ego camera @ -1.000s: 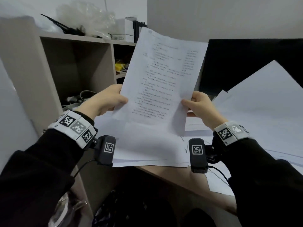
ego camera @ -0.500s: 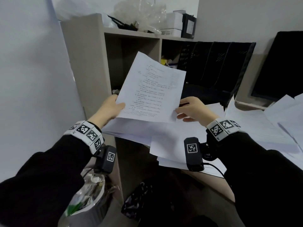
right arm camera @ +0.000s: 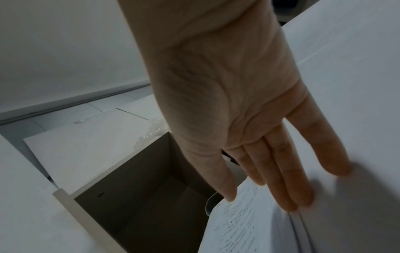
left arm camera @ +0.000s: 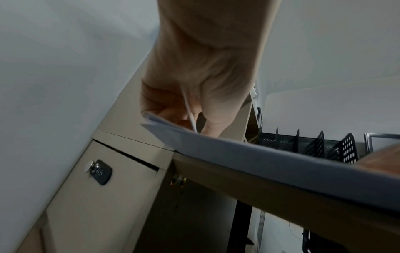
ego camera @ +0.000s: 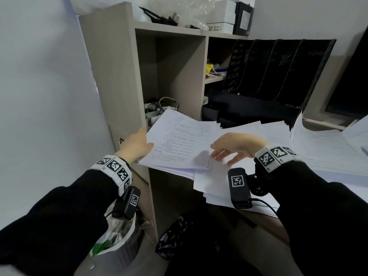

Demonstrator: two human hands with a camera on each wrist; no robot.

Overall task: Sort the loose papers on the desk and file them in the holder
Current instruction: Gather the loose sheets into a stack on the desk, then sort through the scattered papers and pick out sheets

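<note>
A: We're seeing the left hand (ego camera: pixel 137 145) pinching the printed stack (ego camera: pixel 183 141) at its nine o'clock edge, above the desk papers (ego camera: pixel 256 130).
B: Right hand (ego camera: pixel 237 147) is hovering flat-fingered at three o'clock, gripping nothing; stack's long axis is pointing toward eleven o'clock.

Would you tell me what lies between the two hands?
In the head view, a printed sheet atop a paper stack spans from the left hand to the right hand.

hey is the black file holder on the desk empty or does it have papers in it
Empty, as far as visible: the black file holder shows dark, bare slots; papers lie on the desk before it.
</note>
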